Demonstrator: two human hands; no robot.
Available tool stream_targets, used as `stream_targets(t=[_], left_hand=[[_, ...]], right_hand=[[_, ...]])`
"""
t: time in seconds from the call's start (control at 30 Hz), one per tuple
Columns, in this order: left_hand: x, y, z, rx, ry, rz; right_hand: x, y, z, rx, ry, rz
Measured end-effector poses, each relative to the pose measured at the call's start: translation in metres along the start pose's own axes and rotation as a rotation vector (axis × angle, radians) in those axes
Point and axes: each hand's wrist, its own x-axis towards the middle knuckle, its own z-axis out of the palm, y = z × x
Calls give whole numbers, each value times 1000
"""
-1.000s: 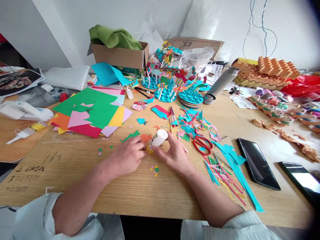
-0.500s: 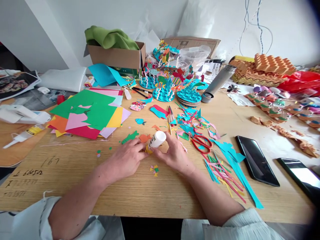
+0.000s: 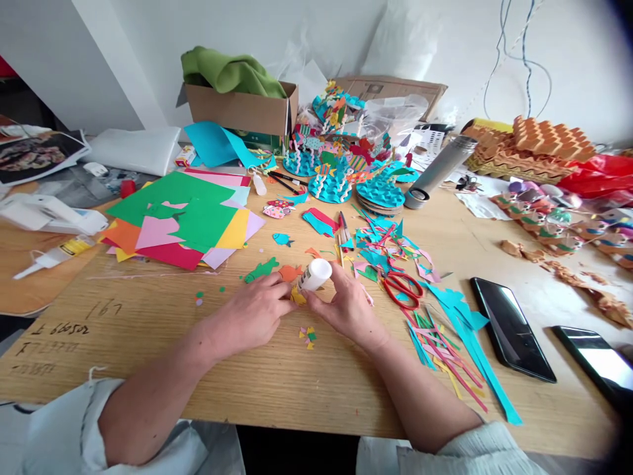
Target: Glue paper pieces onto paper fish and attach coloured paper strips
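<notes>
Pale wood table (image 3: 123,343), marked with handwriting, spans the room below a white wall (image 3: 445,46) | far left: cardboard box (image 3: 237,109) holding green cloth (image 3: 227,72) | near centre: glue stick (image 3: 315,274), tilted above yellow paper scrap (image 3: 298,297) | right hand (image 3: 349,307): fingers closed around stick | left hand (image 3: 250,313): half-curled, fingertips at scrap, grip unclear

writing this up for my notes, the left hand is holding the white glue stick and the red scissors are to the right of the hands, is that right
Not quite: the head view shows the right hand, not the left hand, holding the white glue stick. The red-handled scissors are to the right of the hands, as you said.
</notes>
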Motion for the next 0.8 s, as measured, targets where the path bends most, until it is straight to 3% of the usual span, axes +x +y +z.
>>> stream_targets(t=[0.1, 0.27, 0.4, 0.57, 0.8], left_hand=[[0, 0, 0, -3, 9, 3], [0, 0, 2, -15, 30, 3], [-1, 0, 1, -25, 14, -3], [0, 0, 1, -26, 35, -5], [0, 1, 0, -26, 32, -4]], right_hand=[[1, 1, 0, 8, 49, 16], [2, 0, 2, 12, -11, 13], [4, 0, 2, 14, 50, 55], [4, -1, 3, 36, -13, 30], [4, -1, 4, 37, 14, 47]])
